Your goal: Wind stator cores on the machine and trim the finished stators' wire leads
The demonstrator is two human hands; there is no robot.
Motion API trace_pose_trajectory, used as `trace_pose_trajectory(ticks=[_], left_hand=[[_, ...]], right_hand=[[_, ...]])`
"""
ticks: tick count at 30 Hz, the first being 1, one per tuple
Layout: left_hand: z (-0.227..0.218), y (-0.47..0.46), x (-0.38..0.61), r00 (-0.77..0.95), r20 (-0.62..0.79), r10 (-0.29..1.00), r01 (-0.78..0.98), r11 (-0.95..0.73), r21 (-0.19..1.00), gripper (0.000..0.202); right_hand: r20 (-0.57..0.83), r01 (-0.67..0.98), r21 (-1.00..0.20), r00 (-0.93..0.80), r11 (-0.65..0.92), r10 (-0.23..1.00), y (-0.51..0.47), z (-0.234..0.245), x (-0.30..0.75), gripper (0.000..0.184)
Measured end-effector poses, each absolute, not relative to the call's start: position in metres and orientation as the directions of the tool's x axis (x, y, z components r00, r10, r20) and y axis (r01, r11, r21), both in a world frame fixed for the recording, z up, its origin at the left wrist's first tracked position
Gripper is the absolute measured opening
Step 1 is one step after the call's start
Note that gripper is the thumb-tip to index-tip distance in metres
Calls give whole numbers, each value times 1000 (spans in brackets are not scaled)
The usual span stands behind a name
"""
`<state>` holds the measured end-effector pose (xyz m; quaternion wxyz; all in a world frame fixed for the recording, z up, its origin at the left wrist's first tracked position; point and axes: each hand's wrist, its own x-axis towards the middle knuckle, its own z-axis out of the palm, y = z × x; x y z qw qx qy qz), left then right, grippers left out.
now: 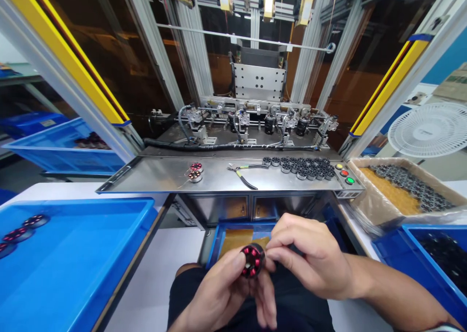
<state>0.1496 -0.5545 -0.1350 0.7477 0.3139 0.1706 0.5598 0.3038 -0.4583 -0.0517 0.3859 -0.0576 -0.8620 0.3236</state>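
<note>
My left hand (226,288) grips a round motor stator (252,260) with red coil windings and a dark rim, its open face turned up toward me above my lap. Close against the stator's right side, my right hand (310,256) is closed in a pinch. Whatever lies between those fingertips is too small to make out. Two more red-wound stators (195,172) with loose wire ends rest on the metal ledge (164,176). Beside them lie cutting pliers (243,172) with green and black handles, spread apart.
Several black stators (310,168) cluster on the ledge by coloured push buttons (344,173). Behind stands a winding machine (259,79). At left, a blue tray (83,203) holds wound stators; at right are a lined carton (368,215) of parts, a blue bin (408,269) and a fan (426,129).
</note>
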Motion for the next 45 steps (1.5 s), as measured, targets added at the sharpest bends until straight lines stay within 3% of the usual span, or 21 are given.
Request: trace_pose_trajectory(ticks=[2, 6, 9, 11, 14, 16, 20, 23, 27, 31, 34, 36, 39, 42, 45], left_hand=[[-132, -558, 150, 155, 116, 981, -702, 27, 711, 30], [-124, -562, 146, -78, 139, 987, -631, -157, 760, 42], [-123, -559, 144, -204, 187, 961, -666, -276, 693, 44], [-126, -554, 145, -124, 145, 982, -745, -189, 640, 47], [-135, -549, 148, 293, 50, 955, -790, 213, 575, 63], [-140, -549, 149, 425, 76, 902, -767, 314, 559, 68], [-136, -557, 149, 182, 74, 980, -735, 86, 673, 30], [-131, -560, 150, -27, 91, 996, -654, -86, 751, 43], [-132, -558, 154, -241, 152, 959, -534, -261, 804, 34], [-135, -553, 157, -352, 169, 921, -444, -324, 835, 34], [-136, -551, 156, -381, 206, 901, -381, -356, 853, 24], [-137, -549, 154, -382, 215, 899, -382, -365, 849, 22], [-137, -548, 149, -353, 203, 913, -442, -354, 824, 22], [-136, -546, 144, -320, 217, 922, -475, -355, 805, 21], [-135, -546, 141, -292, 236, 927, -483, -356, 800, 20]], right_hand=[[615, -74, -614, -670, 786, 417, -460, -52, 305, 12], [584, -3, -652, -640, 759, 499, -462, -53, 302, 16], [603, -79, -663, -647, 745, 467, -460, -53, 300, 16], [634, -165, -643, -662, 748, 399, -457, -54, 298, 15], [665, -242, -605, -678, 759, 314, -454, -56, 299, 13], [668, -247, -597, -680, 763, 302, -453, -57, 300, 14], [661, -165, -601, -653, 782, 370, -452, -60, 304, 12], [638, -98, -636, -625, 766, 450, -453, -64, 304, 11], [627, -104, -663, -618, 741, 474, -452, -69, 302, 13], [655, -158, -658, -601, 736, 457, -453, -72, 300, 10], [636, -120, -710, -530, 694, 560, -460, -73, 299, 14], [504, -81, -838, -494, 539, 709, -468, -76, 297, 21], [140, -156, -986, -587, 57, 797, -480, -87, 292, 30], [-107, -230, -896, -719, -380, 687, -489, -105, 285, 38], [-176, -269, -790, -760, -550, 625, -493, -118, 280, 40]])
